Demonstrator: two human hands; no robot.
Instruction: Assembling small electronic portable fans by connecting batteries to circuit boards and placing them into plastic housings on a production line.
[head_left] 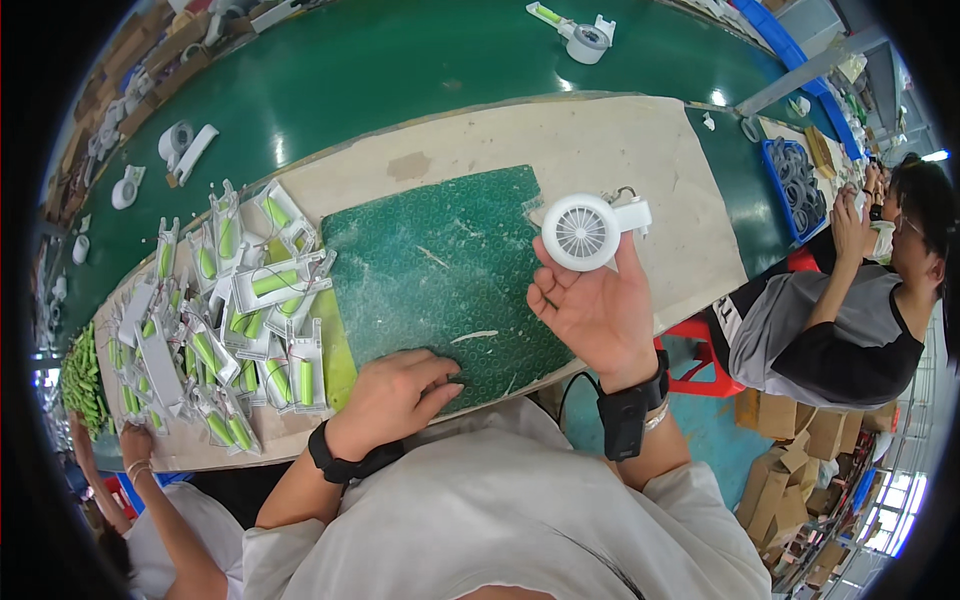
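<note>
- Fan: white, round, with a short handle; over the bench, just past the green mat's right edge, grille upward.
- Right hand: palm up, against the fan, fingers partly curled, thumb beside the handle; whether its grip is clamped on the fan cannot be told.
- Left hand: at the bench's near edge, fingers loosely bent, thumb and forefinger apart.
- Green mat: flat, reaching the near edge.
- White cases with green batteries: heaped toward the bench's left end.
- Blue basket: grey rings inside, toward the right end.
</note>
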